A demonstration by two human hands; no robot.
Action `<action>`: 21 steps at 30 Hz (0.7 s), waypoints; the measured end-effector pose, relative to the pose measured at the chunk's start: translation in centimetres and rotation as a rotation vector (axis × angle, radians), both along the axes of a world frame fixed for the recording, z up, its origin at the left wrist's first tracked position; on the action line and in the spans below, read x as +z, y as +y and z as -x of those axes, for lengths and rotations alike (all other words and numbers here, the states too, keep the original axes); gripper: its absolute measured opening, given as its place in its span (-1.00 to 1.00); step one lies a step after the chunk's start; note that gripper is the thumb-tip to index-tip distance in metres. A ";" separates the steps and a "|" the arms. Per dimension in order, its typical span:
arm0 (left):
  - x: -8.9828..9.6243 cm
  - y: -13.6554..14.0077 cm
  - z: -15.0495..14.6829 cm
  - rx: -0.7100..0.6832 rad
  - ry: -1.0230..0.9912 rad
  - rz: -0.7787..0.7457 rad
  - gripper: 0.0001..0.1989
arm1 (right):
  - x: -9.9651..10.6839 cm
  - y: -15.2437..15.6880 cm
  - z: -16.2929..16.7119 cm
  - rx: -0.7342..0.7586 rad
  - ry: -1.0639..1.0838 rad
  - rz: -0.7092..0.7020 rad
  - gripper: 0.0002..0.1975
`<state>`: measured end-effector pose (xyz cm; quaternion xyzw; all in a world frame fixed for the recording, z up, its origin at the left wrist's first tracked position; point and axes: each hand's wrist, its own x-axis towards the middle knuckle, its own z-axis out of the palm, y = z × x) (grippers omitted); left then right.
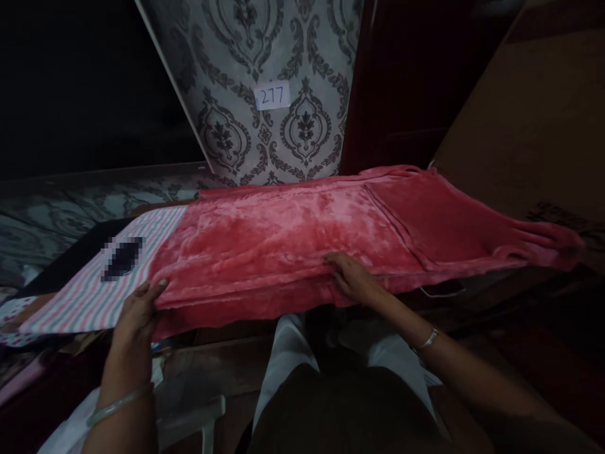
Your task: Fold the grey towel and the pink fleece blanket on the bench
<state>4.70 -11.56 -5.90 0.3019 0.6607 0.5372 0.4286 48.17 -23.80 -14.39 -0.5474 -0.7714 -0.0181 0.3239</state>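
Note:
A red plush cloth (283, 227) lies stretched lengthwise in front of me, with a folded darker panel (420, 221) toward its right part and a bunched, narrow end at the far right. My left hand (137, 310) grips its near left corner, thumb on top and fingers partly hidden below. Near the middle of the front edge, my right hand (355, 277) is closed on the fabric with curled fingers. Beneath the cloth's left end, a striped pink, white and grey cloth (85, 296) sticks out, bearing a dark, pixelated patch (123, 258).
Behind stands a patterned wall (302, 38) with a paper label (272, 95) reading 277. A large dark screen (94, 82) is at the left, a cardboard box (534, 113) at the right. Below left is a pale plastic stool or chair (191, 413).

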 end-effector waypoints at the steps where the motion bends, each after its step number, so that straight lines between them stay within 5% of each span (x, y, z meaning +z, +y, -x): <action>1: 0.6 0.0 -0.4 0.005 -0.026 -0.001 -0.73 | 0.0 -0.1 0.1 0.015 0.014 -0.009 -0.63; 8: 2.1 0.1 -1.1 -0.061 -0.121 -0.060 -0.89 | -1.1 -1.6 0.7 0.069 -0.060 -0.193 -0.75; 15: 2.9 0.3 -0.9 -0.073 -0.139 -0.132 -0.86 | -2.3 -0.8 1.7 -0.097 -0.097 -0.238 -0.83; 21: 0.5 -0.1 0.6 -0.093 -0.071 -0.059 -0.74 | -1.9 -1.7 1.7 -0.124 -0.057 -0.244 -0.72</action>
